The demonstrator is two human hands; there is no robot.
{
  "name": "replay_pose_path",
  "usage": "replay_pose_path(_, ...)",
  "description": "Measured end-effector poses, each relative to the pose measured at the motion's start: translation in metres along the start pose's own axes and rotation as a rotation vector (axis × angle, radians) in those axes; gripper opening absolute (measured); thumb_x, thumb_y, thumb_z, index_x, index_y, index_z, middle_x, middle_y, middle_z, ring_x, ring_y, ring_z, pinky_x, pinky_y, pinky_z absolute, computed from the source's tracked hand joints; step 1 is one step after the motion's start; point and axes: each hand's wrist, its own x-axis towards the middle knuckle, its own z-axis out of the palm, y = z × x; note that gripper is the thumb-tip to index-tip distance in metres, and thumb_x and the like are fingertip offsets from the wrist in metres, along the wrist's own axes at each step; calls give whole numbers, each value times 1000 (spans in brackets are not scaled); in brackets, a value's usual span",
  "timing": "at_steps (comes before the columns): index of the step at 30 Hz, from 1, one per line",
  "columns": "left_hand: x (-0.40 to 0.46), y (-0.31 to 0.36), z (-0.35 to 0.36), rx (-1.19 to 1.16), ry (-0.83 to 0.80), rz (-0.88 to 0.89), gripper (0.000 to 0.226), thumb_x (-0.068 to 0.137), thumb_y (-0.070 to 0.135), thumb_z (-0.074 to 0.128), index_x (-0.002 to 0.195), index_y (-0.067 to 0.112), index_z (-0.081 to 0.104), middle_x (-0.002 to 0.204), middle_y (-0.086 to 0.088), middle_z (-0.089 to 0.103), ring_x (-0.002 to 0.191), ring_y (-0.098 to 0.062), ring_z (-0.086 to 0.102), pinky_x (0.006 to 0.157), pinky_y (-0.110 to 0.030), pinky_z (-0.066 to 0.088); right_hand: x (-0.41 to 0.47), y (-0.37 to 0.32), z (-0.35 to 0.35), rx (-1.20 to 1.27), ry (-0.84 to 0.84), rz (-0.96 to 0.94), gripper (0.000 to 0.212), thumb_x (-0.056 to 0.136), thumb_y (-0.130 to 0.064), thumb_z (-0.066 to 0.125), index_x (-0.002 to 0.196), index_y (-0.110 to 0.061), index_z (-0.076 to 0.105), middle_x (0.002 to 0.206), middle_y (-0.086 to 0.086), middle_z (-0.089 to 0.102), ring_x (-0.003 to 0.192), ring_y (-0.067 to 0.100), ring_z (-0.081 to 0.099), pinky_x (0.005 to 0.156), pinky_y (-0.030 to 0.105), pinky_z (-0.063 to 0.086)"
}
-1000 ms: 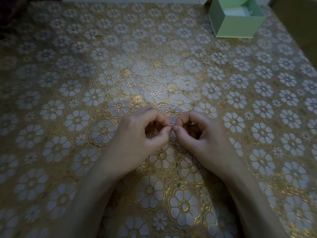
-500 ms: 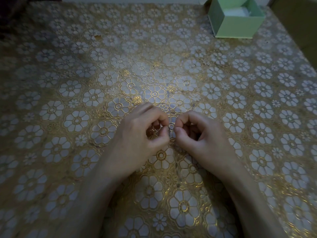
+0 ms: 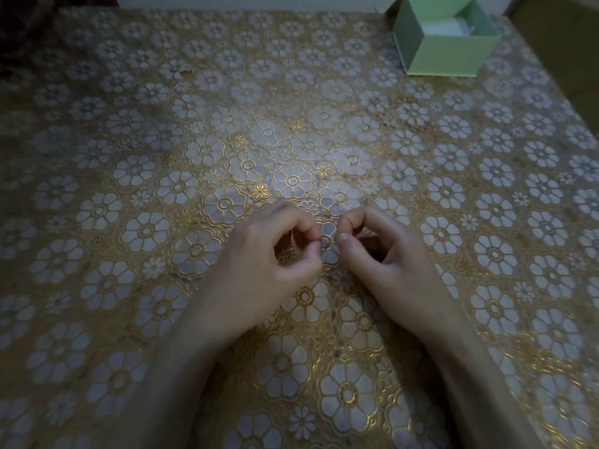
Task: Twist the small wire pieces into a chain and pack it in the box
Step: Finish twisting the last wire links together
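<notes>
The left hand [image 3: 275, 254] is lying low over the tablecloth [image 3: 129, 222] with its fingers curled, and its thumb and forefinger are pinching a tiny dark wire piece [image 3: 318, 242] at their tips. The wire piece is showing only as a small dark loop just beyond the thumbnail; its shape beyond that is too small to tell. The right hand [image 3: 389, 254] is sitting just to the right of the wire piece, apart from it by a narrow gap. Its forefinger is hooking over toward its thumb, and the other fingers are curling under the palm. Whether the right hand is holding anything between thumb and forefinger cannot be told, since the fingertips are hiding the spot. The two hands are facing each other with the wire piece between them, and both forearms are reaching in from the near edge of the view.

Under the wire piece the tablecloth is spreading out in every direction, glossy, patterned with white flowers outlined in gold, and it is catching a patch of light just beyond the hands. Any loose wire lying on that busy pattern is hard to pick out.

Well beyond the wire piece and off to the right, near the far edge of the tablecloth, a pale green box [image 3: 453, 56] is standing open, with something white [image 3: 450, 27] lying inside it. Nothing is standing between the hands and the box.
</notes>
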Motion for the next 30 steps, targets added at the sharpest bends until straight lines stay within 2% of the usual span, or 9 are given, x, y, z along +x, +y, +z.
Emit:
replay_pose_path(2, 0, 1, 0, -56, 19, -43, 11, 73, 31, 53, 73, 21, 57, 71, 11, 56, 65, -5, 51, 61, -16, 38, 0, 0, -1, 49, -12, 17, 9, 81, -21, 55, 73, -21, 53, 60, -1, 49, 50, 5, 40, 48, 16, 29)
replay_pose_path(5, 0, 4, 1, -141, 25, -120, 18, 70, 37, 53, 76, 20, 58, 74, 2, 64, 66, -17, 59, 61, -31, 48, 0, 1, -1, 71, -10, 23, 12, 79, -32, 56, 74, -21, 55, 68, 16, 55, 55, 25, 45, 51, 31, 35)
replay_pose_path(8, 0, 6, 2, -219, 37, -165, 20, 68, 39, 54, 78, 22, 56, 74, -3, 65, 68, -23, 61, 63, -42, 50, 0, 0, -2, 100, 7, 37, 9, 82, -22, 57, 73, -20, 55, 65, 26, 47, 52, 26, 35, 45, 32, 28)
replay_pose_path(12, 0, 8, 2, -276, 22, -195, 22, 66, 40, 54, 76, 21, 55, 68, -7, 63, 63, -27, 59, 57, -36, 47, 0, -2, -3, 183, -22, 30, 7, 82, -18, 55, 75, -19, 56, 62, -2, 54, 50, 2, 37, 45, 14, 27)
replay_pose_path(16, 0, 9, 3, -304, -4, -198, 23, 68, 40, 54, 77, 19, 55, 65, -10, 62, 60, -30, 56, 52, -32, 43, -1, -5, -6, 294, -48, 25, 8, 84, -9, 55, 77, -12, 56, 59, -10, 56, 49, -5, 45, 49, 6, 33)
replay_pose_path(19, -1, 9, 2, -288, -28, -182, 22, 70, 41, 54, 80, 22, 56, 67, -9, 64, 63, -33, 57, 56, -40, 46, -1, -5, -6, 286, -34, 17, 7, 84, -10, 54, 77, -13, 55, 60, -10, 53, 50, -4, 44, 50, 6, 33)
replay_pose_path(23, -1, 9, 1, -264, -9, -162, 19, 68, 39, 55, 77, 23, 58, 74, -6, 62, 65, -29, 57, 56, -39, 47, -1, -6, -6, 262, -33, 22, 6, 83, -14, 55, 78, -16, 56, 64, -8, 51, 52, -3, 42, 50, 8, 32)
replay_pose_path(27, 0, 8, 2, -231, 9, -121, 14, 69, 34, 55, 71, 20, 56, 83, 1, 59, 72, -19, 56, 62, -34, 47, -1, -4, -6, 226, -24, 25, 7, 81, -25, 62, 76, -21, 58, 68, 10, 49, 57, 14, 38, 49, 17, 28)
replay_pose_path(30, 0, 7, 2, -218, 16, -133, 13, 68, 35, 56, 70, 22, 56, 79, 0, 60, 70, -21, 57, 62, -37, 47, -1, -3, -6, 213, -28, 20, 11, 79, -29, 62, 75, -19, 59, 70, 18, 51, 60, 19, 37, 50, 25, 28)
